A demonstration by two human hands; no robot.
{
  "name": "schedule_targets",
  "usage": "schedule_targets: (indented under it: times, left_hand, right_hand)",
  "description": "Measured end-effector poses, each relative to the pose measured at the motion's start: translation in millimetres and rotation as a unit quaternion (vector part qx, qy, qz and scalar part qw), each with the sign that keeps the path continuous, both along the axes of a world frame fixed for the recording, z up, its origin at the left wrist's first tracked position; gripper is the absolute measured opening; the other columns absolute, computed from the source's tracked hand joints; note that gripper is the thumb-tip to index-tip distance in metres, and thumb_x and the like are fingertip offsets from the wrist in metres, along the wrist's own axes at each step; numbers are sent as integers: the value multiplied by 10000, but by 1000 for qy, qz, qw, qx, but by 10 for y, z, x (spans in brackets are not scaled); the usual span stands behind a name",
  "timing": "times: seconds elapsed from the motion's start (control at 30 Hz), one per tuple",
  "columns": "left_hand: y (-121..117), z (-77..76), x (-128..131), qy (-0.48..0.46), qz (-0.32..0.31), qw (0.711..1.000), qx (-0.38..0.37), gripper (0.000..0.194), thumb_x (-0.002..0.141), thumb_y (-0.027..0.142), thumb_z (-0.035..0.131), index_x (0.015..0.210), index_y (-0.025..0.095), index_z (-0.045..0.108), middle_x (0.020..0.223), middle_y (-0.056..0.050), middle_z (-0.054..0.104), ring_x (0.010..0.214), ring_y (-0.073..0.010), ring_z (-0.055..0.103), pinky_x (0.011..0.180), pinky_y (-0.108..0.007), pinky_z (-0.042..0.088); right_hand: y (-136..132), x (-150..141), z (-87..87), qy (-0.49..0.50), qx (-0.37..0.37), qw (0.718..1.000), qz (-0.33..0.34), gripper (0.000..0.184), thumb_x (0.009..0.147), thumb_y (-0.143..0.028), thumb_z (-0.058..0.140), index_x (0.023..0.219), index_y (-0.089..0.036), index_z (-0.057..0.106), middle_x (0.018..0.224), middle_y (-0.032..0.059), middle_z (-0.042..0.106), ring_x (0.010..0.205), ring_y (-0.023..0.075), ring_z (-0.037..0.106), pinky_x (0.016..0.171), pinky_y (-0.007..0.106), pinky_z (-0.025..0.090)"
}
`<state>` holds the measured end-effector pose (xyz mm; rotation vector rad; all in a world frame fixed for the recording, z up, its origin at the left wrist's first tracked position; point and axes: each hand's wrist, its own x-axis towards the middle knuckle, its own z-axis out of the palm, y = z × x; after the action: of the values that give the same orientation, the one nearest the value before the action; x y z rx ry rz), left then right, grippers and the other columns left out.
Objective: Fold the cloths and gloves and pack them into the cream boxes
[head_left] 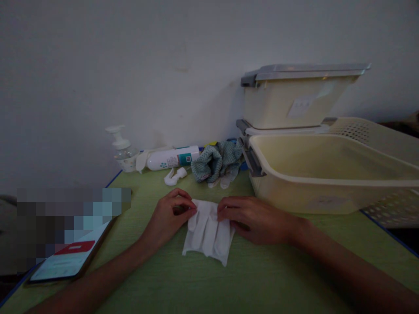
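A thin white glove (207,231) lies on the green tabletop in the middle of the view, its finger-like strips folded down over a flat, squarish part. My left hand (175,211) pinches its upper left corner between thumb and fingers. At its upper right edge, my right hand (252,218) is closed with bent fingers pressed on the material. The right thumb is partly hidden beneath the hand. Behind the hands lie a crumpled grey-green mesh cloth (216,161) and a white spray nozzle (175,175).
A white bottle (173,158) lies on its side by the wall, beside a pump bottle (122,150). At right stand an open cream bin (324,192) and a lidded box (294,102). A phone with a lit screen (70,257) leans at the left, partly pixelated.
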<state>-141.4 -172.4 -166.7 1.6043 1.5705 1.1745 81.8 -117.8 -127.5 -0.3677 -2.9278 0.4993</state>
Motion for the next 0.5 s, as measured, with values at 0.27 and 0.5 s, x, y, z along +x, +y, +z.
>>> schedule_targets:
  times: [0.27, 0.5]
  left_hand:
    - [11, 96, -44, 26, 93, 994, 42, 133, 653, 292, 617, 573, 186, 626, 635, 6, 573, 619, -143, 543, 562, -236, 432]
    - [68, 133, -160, -12, 183, 983, 19, 220, 637, 398, 597, 597, 182, 575, 485, 42, 530, 480, -126, 488, 505, -235, 381]
  right_hand:
    - [3, 4, 1, -1, 1, 1000, -1, 282, 794, -32, 472, 1024, -138, 595, 1039, 98, 601, 926, 177, 579, 798, 292, 456]
    - [0, 2, 2, 6, -6, 1000, -6, 290, 788, -28, 480, 1017, -157, 602, 1046, 90, 607, 934, 175, 582, 810, 298, 456]
